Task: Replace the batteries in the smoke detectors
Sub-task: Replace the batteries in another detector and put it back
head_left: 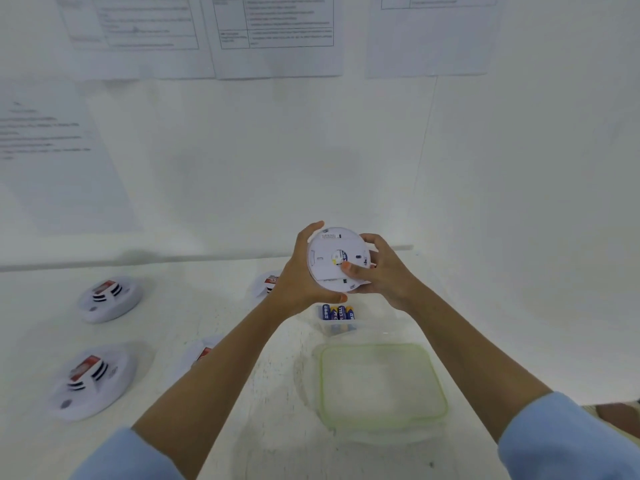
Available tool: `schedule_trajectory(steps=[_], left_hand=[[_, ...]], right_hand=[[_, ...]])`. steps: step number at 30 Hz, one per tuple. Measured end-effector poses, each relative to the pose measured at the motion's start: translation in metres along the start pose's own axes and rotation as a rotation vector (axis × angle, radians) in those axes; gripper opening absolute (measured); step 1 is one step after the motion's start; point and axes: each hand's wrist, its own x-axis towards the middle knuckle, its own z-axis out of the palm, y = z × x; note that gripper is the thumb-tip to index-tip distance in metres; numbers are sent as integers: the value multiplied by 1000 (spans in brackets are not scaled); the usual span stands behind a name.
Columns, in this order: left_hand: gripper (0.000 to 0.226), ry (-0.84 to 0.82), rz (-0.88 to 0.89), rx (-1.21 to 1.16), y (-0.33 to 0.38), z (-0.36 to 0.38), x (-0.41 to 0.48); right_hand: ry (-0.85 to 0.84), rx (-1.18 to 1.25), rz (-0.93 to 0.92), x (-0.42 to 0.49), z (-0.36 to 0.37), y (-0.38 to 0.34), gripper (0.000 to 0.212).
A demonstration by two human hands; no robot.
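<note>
While it is held up above the table [221, 306], the smoke detector [329, 254] shows its flat white back to the camera.

- Left grip [297, 277]: clamped round the detector's left edge, fingers over the top rim, thumb under the bottom rim.
- Right grip [386, 273]: clamped on the right edge, fingers behind the body, thumb [350, 270] pressed on the back just right of the small round centre opening (something blue and yellow shows there, too small to tell).
- Straight below the detector stands a small clear tub [330, 330] with batteries [337, 312] upright in it, blue with yellow tops.
- Green-rimmed lid [381, 384] lies flat on the table, just nearer than the tub.
- Four more detectors lie face up on the table: far left one [110, 299], near left one [91, 379], one partly hidden behind the left grip [266, 284], one partly hidden by the left forearm [204, 351]. Each has a red label.
- Light blue sleeves [568, 441] are pushed up both forearms.
- Printed sheets [277, 32] are on the wall; text blurred.
</note>
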Motion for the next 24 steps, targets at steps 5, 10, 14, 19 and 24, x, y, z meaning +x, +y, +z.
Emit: schedule_trajectory(steps=[5,10,14,19,24], left_hand=[[112,18,1,-24,-4,0,-6],[110,44,15,-26,-5,0,-9],[108,46,7,-55,-6,-1,-11],[103,-8,20,-51,-2,-6,-10],[99,-70,33,-60,-1,-6,-9]], right_hand=[[24,-13,-1,-3,8,3,50],[31,-48,2,-8,11,3,53],[51,-222,-2,-9,8,0,61],[93,-844,-386,-12,6,-15,78],[2,-1303,-467,-13,13,-31,75]])
